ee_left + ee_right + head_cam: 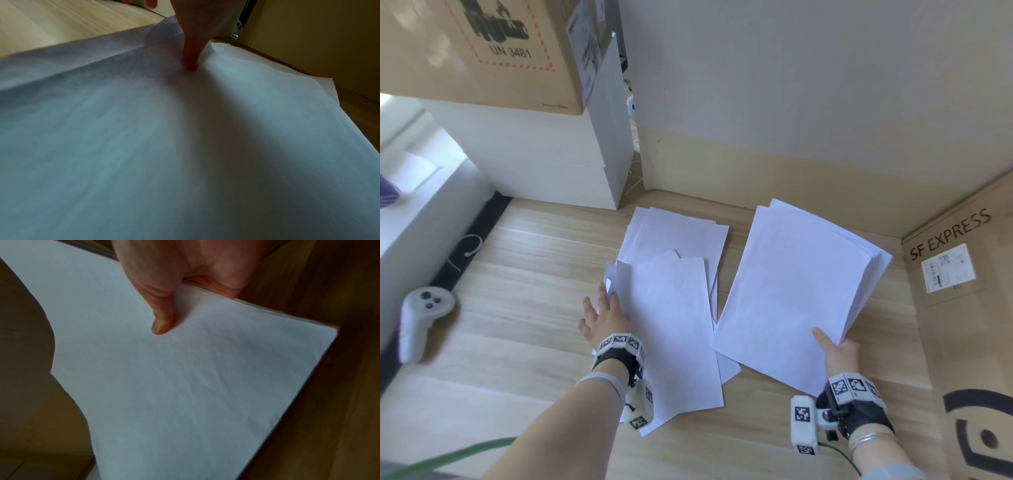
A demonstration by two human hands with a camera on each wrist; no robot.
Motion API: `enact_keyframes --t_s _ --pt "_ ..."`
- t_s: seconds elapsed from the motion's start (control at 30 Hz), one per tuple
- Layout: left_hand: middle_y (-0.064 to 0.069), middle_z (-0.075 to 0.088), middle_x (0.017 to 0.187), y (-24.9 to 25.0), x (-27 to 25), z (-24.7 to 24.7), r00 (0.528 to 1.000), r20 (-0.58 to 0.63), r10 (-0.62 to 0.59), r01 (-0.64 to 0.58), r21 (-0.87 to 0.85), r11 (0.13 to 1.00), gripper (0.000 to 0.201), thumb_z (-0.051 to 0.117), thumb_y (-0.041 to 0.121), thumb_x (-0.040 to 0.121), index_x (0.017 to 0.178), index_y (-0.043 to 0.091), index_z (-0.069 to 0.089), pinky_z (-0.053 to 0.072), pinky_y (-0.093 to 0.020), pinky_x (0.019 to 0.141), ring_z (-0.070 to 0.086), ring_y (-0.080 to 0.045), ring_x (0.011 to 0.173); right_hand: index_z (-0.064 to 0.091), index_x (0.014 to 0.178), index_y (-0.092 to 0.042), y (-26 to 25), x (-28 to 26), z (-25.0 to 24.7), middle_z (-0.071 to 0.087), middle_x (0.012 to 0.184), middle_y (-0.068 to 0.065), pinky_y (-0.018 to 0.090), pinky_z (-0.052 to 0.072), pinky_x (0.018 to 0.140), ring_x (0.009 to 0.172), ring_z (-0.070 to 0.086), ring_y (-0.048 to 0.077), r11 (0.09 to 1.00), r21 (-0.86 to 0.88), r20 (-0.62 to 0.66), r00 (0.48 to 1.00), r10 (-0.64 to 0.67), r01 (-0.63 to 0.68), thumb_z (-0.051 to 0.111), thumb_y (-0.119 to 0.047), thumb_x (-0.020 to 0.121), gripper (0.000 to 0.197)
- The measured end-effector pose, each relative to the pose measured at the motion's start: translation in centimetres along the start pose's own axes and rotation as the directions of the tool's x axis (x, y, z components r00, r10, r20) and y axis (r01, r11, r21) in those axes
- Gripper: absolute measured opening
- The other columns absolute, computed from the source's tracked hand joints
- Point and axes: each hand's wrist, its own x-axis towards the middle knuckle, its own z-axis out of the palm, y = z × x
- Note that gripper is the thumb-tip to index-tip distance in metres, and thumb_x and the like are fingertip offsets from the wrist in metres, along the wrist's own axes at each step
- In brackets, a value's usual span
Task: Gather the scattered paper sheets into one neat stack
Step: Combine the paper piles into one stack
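Paper: I log two lots.
Right hand point(837, 353) pinches stack point(791, 291), 3 o'clock of loose sheets point(671, 325); left hand point(602, 318) spread, thumb pressing their 9 o'clock edge.

Item 1: thick bundle of plain white paper sheets point(798, 291), right of centre in the head view. It is tilted with its far end leaning right, and its right edges are fanned and uneven. The right hand point(837, 353) pinches its near right corner, thumb on top.

Item 2: loose white paper sheets point(671, 325), centre frame, flat on the wood and overlapping askew. A few more lie farther up. The top sheet's left edge is lifted, and the left hand point(604, 318) presses it with the thumb.
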Motion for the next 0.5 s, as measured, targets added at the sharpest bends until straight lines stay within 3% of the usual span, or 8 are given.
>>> enact_keyframes --t_s 0.13,0.33,0.5 --pt "0.017 -0.014 0.158 -0.3 0.1 0.0 0.999 0.022 0.036 -0.038 0.059 0.998 0.056 0.035 0.021 0.098 0.148 0.029 0.011 0.013 -0.047 0.116 -0.009 -0.022 0.148 0.061 0.098 -0.001 -0.1 -0.2 0.0 0.06 0.093 0.014 0.033 0.041 0.078 0.085 0.056 0.027 1.0 -0.008 -0.002 1.0 -0.007 0.007 0.061 -0.009 0.087 0.014" --pt "0.013 0.007 0.159 0.0 0.6 -0.4 0.999 0.0 0.043 -0.043 0.016 0.999 0.046 0.044 0.011 0.092 0.136 0.026 0.037 0.011 -0.046 0.116 -0.001 -0.02 0.148 0.061 0.102 0.006 0.0 -0.3 0.0 0.06 0.093 0.014 0.033 0.041 0.078 0.085 0.056 0.026 1.0 -0.012 -0.01 1.0 -0.009 0.009 0.061 -0.008 0.087 0.02" --pt "0.017 -0.008 0.159 -0.1 1.1 -0.1 0.999 0.036 0.039 -0.04 0.041 0.998 0.058 0.036 0.013 0.097 0.148 0.029 0.015 0.011 -0.047 0.116 -0.009 -0.019 0.148 0.062 0.098 0.003 0.1 -0.5 0.0 0.06 0.093 0.014 0.033 0.041 0.078 0.086 0.057 0.026 1.0 -0.016 -0.017 1.0 -0.019 0.018 0.062 -0.008 0.087 0.017"
